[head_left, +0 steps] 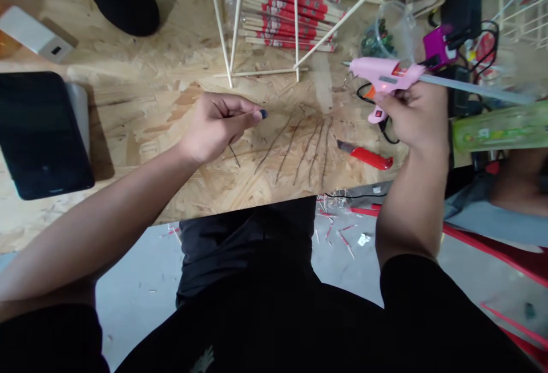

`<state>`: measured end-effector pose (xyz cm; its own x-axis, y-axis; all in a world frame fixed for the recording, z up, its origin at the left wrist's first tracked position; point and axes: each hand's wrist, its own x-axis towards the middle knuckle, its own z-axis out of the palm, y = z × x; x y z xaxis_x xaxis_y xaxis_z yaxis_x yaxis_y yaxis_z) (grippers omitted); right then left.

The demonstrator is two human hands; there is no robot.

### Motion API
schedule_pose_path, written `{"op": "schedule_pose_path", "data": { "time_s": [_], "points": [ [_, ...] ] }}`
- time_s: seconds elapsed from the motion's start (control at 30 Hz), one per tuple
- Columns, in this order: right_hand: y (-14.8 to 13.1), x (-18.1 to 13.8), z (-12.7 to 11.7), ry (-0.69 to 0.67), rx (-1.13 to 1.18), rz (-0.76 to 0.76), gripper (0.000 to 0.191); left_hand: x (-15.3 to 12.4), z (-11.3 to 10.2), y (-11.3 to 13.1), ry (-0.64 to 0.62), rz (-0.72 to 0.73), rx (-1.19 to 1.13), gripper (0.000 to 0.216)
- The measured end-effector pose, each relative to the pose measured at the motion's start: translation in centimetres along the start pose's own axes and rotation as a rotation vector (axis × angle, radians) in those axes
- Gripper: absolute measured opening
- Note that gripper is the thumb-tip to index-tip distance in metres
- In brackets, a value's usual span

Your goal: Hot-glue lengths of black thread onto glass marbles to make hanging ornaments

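Note:
My left hand [220, 121] rests on the wooden board [171, 104] with its fingers pinched round a thin dark stick [234, 156] that pokes out below the palm. My right hand [417, 116] grips a pink hot glue gun [381, 79], nozzle pointing left, a clear glue stick trailing out of its back to the right. Between the hands, several thin dark twigs [299, 147] lie fanned out on the board. A red utility knife [368, 157] lies just below the glue gun.
A frame of pale wooden sticks [295, 24] stands at the back over red-wrapped chopstick packs [291, 13]. A black tablet [40, 133] and white box [36, 33] lie left. Cables, a purple plug [439, 44] and a green packet [500, 127] crowd the right. Stick scraps litter the floor.

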<state>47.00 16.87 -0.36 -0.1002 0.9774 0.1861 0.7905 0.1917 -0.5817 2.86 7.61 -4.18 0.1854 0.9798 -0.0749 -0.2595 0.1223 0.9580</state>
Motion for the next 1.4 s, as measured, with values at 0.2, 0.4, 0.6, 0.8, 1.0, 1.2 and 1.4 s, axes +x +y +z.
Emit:
{"op": "schedule_pose_path", "data": {
  "time_s": [0.2, 0.4, 0.6, 0.8, 1.0, 1.2, 1.4],
  "points": [
    [-0.2, 1.1, 3.2, -0.024, -0.057, 0.305, 0.026, 0.3, 0.7, 0.5, 0.013, -0.014, -0.034, 0.018],
    [1.6, -3.4, 0.4, 0.094, -0.060, -0.141, 0.036, 0.5, 0.6, 0.2, -0.002, 0.026, -0.026, 0.021],
    [-7.3, -11.7, -1.2, 0.202, -0.026, -0.239, 0.014, -1.4, 2.0, 2.8, -0.014, 0.072, -0.003, 0.019],
    [-21.3, -10.8, -0.5, 0.068, 0.428, -0.557, 0.041, -4.0, 7.8, 9.1, -0.158, 0.017, -0.149, 0.034],
    [-26.9, -5.3, -1.3, 0.095, 0.621, -0.765, 0.028, -4.1, 11.9, 15.1, -0.281, 0.067, -0.395, 0.030],
    [-29.3, -3.3, -1.7, 0.177, 0.714, -0.811, 0.016, -3.6, 11.8, 18.3, -0.361, 0.156, -0.427, 0.026],
    [-30.4, -1.9, -0.5, 0.151, 0.924, -0.786, 0.007, -2.8, 11.4, 18.3, -0.345, 0.163, -0.451, 0.030]
  ]
}}
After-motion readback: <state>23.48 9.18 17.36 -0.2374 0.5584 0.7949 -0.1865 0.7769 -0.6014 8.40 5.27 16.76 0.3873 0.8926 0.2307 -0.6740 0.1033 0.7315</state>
